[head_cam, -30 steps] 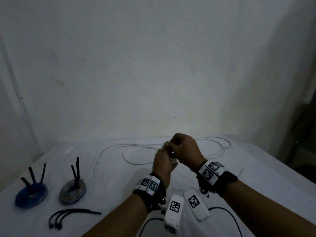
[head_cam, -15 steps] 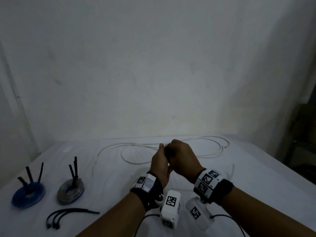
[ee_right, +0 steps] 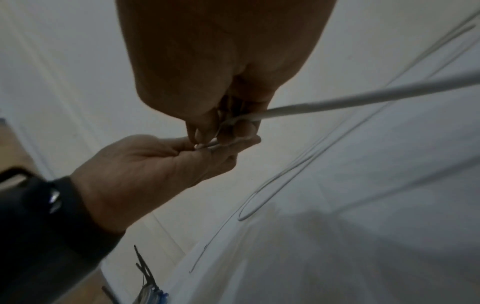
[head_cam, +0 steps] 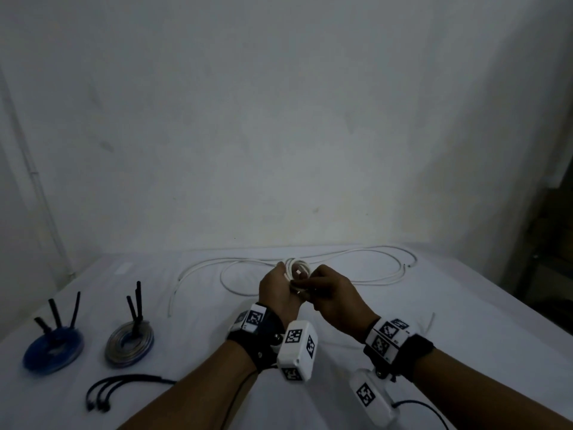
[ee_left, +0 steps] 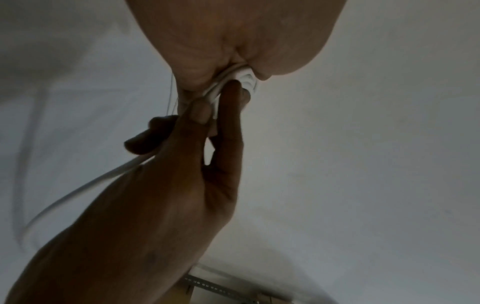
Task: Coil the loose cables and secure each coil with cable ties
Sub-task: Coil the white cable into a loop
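**A:** What are the fingers doing?

**B:** Both hands meet above the middle of the table. The left hand (head_cam: 279,290) has its fingers (ee_right: 228,144) curled around a small bundle of loops, the white coil (head_cam: 297,270), which stands up between thumb and fingers. The right hand (head_cam: 333,297) pinches the same white cable (ee_right: 337,98) just beside the coil, thumb and fingertips (ee_left: 200,111) pressed together on the strand.

**A:** Where does the cable go from there?

**B:** One taut strand leaves the right hand's pinch and runs off toward the far right. The remaining length (head_cam: 356,279) lies loose on the table behind the hands, in wide curves reaching from the far left to the far right (one free end (head_cam: 408,265) shows at the far right).

**A:** And further out?

**B:** Each wrist wears a dark band with white marker blocks (head_cam: 297,346). At the near left lie a few black cable ties (head_cam: 124,386), unused. Beyond them sit two finished coils: a grey coil (head_cam: 128,344) and, further left, a blue coil (head_cam: 54,349), each with black tie tails (head_cam: 136,301) sticking upward.

**A:** What is underneath?

**B:** A white cloth covering the table (head_cam: 465,352), with a plain pale wall (head_cam: 279,119) behind.
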